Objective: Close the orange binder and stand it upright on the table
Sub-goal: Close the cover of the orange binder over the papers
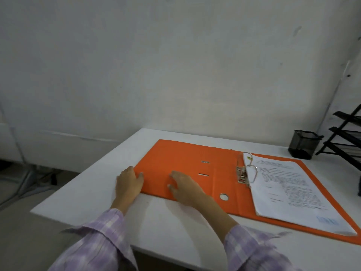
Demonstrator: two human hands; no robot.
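Note:
The orange binder [175, 159] lies open and flat on the white table [160, 227]. Its metal ring mechanism [246, 171] holds a stack of printed papers [289, 190] on the right half. My left hand [129, 182] rests at the left edge of the open cover, thumb on the orange surface, fingers curled at the edge. My right hand [185, 187] lies flat on the cover near its front edge, fingers spread. Neither hand has lifted the cover.
A black mesh pen cup [303, 144] stands at the back right of the table. A black wire document rack [345, 137] stands beside it at the right edge. A white wall runs behind the table; floor shows to the left.

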